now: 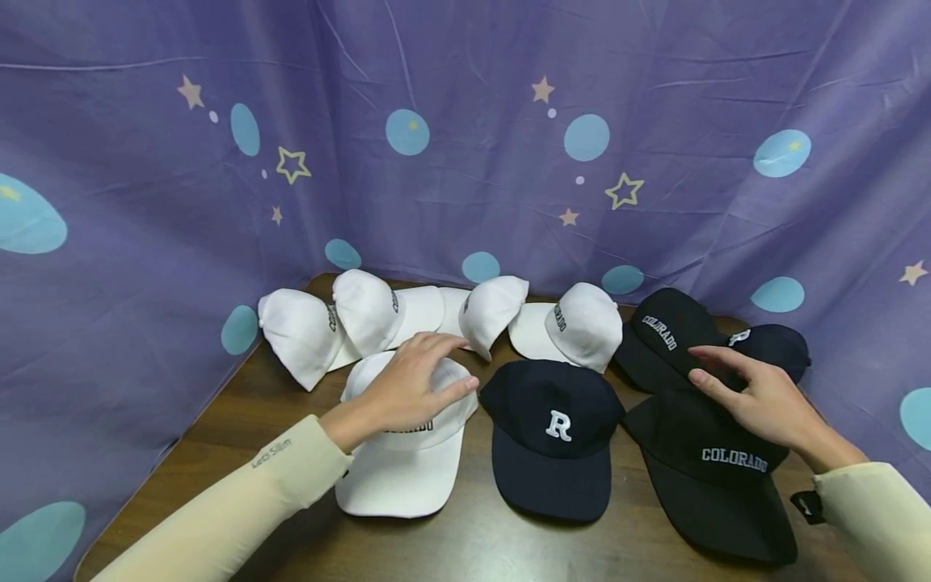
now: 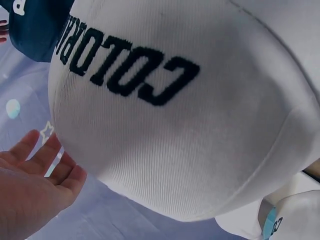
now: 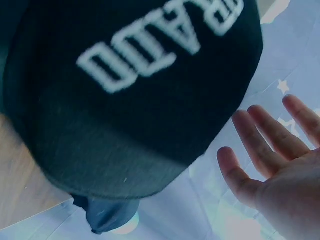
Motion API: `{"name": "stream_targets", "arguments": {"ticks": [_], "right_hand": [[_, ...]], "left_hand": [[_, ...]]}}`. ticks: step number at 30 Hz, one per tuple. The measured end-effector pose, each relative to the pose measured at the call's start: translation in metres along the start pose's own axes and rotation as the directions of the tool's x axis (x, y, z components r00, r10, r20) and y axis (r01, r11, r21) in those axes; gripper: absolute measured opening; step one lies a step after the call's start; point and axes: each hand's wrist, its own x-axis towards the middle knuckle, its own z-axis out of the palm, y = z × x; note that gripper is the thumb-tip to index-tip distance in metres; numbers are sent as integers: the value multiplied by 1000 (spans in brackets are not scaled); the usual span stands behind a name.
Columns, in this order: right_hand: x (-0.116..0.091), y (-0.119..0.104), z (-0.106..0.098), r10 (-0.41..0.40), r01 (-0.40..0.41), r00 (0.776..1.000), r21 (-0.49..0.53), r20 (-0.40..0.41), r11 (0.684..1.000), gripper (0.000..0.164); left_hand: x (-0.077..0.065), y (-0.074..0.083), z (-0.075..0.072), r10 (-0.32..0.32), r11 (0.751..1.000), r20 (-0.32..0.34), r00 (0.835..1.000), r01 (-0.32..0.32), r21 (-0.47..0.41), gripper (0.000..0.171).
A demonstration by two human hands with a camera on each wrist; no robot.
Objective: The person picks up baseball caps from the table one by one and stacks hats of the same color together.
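Observation:
My left hand (image 1: 407,386) hovers over the crown of a white cap (image 1: 407,477), fingers extended and the thumb apart. In the left wrist view the dark COLORADO lettering of this white cap (image 2: 165,145) fills the frame, and the left hand (image 2: 42,185) shows beside its crown. On the other side, my right hand (image 1: 771,400) is held over a black COLORADO cap (image 1: 720,501), holding nothing. The right wrist view has the black cap (image 3: 130,135) close up, with the right hand's (image 3: 280,165) spread fingers near its edge. Between the hands lies a navy cap (image 1: 553,477) with a white R.
Several white caps, among them one (image 1: 364,311) at the back left and one (image 1: 585,323) at the back middle, line the rear. Another black COLORADO cap (image 1: 665,323) and a navy cap (image 1: 778,347) sit at back right. A purple curtain (image 1: 465,186) surrounds the brown table (image 1: 473,550).

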Motion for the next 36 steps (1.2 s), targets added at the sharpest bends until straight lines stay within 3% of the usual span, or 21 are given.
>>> {"name": "stream_targets", "arguments": {"ticks": [8,22,30,36], "right_hand": [[0,-13,9,-24,23,1000,19,12,1000,47],[3,-26,18,-30,29,1000,40,5,999,48],[1,-28,22,-29,29,1000,57,9,998,47],[1,-29,25,-27,27,1000,70,11,997,48]], "left_hand": [[-3,-3,-2,-10,1000,-9,1000,10,-1,61],[-4,-15,-16,-80,997,-108,991,80,-5,59],[-4,-26,-25,-132,991,-162,978,129,-28,57],[-3,-37,-30,-209,978,-188,960,208,-25,58]]}}
